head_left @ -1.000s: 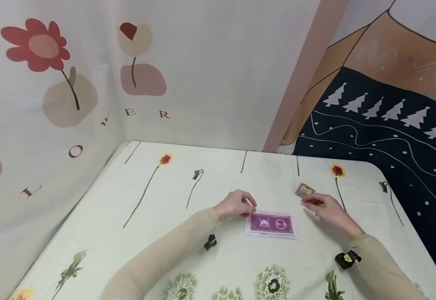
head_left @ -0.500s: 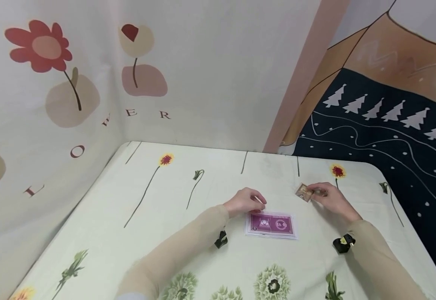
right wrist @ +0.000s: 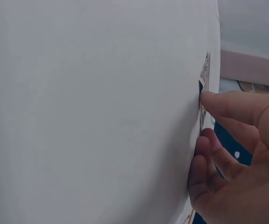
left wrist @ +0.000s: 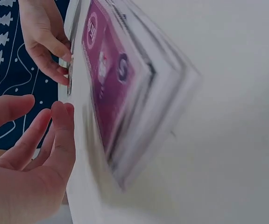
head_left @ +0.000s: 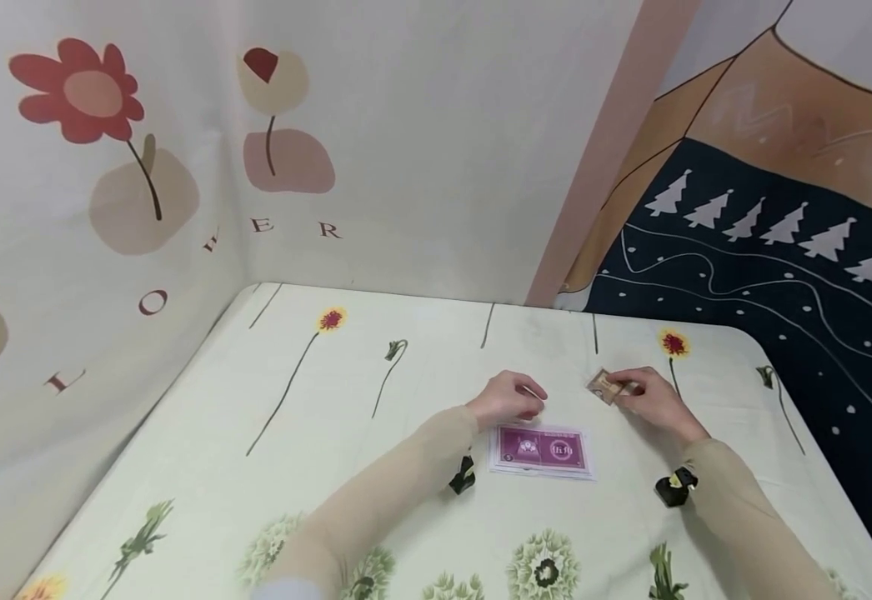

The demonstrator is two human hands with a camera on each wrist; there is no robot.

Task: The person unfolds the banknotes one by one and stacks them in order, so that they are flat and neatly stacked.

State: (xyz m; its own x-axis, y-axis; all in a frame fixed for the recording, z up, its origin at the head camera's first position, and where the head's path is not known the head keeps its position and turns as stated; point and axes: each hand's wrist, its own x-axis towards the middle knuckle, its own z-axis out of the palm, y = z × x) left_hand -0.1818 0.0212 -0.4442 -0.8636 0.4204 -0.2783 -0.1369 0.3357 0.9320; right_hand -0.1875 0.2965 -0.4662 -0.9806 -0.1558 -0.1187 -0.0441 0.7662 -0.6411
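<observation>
My right hand pinches a small brown-and-cream printed paper note by its near edge, between thumb and fingers. In the right wrist view the note is seen nearly edge-on, close to the tablecloth. A stack of purple-and-white banknotes lies in front of the hands. Just behind the stack, my left hand hovers with loosely bent fingers and nothing in them. The left wrist view shows the banknote stack beside the left fingers, several layers thick and slightly blurred.
A white floral tablecloth covers the table. Pale fabric with printed flowers and letters hangs behind it, and a dark tree-patterned cloth hangs at the right. Each wrist carries a small black device.
My left hand has left the edge of the banknote stack and shifted right and slightly back. My right hand has moved onto the small brown note and taken hold of it.
</observation>
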